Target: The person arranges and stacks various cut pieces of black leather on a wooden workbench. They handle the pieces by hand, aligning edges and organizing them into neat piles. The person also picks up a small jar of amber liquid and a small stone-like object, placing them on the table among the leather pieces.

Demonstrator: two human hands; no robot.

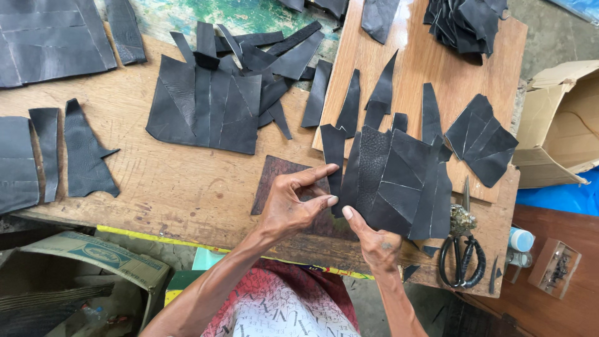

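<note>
A big wooden table [156, 181] holds many black leather scraps. Both hands hold a patched black leather sheet [399, 184] near the front edge. The left hand [290, 206] pinches a narrow strip; the right hand [374, 240] grips underneath. Scissors [462, 253] lie just beside.
</note>
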